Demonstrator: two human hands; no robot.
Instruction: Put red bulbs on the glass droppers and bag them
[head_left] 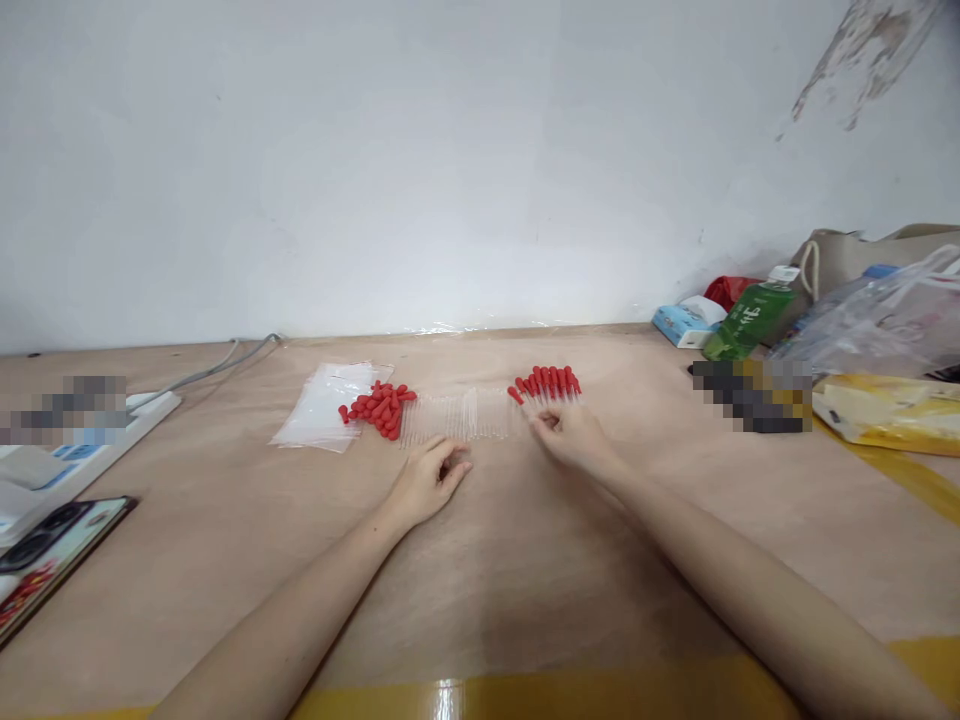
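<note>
My right hand (pixel 574 437) is closed in a pinch at the lower ends of the red-bulbed droppers (pixel 553 382). One dropper (pixel 516 395) leans left of the others, its clear tube running to my fingertips. My left hand (pixel 433 478) rests on the table just below a row of clear thin tubes (pixel 439 415); its fingers are loosely curled, with a gap between thumb and forefinger and nothing visible in them. Loose red rubber bulbs (pixel 381 408) lie in a heap left of the tubes, partly over clear plastic bags (pixel 319 405).
A white power strip (pixel 142 420) with a grey cable and a phone (pixel 64 555) lie at left. On the right are a tissue pack (pixel 682 325), a green bottle (pixel 754 318), plastic bags (pixel 862 320) and a yellow packet (pixel 892 412). A white wall (pixel 450 180) bounds the table behind.
</note>
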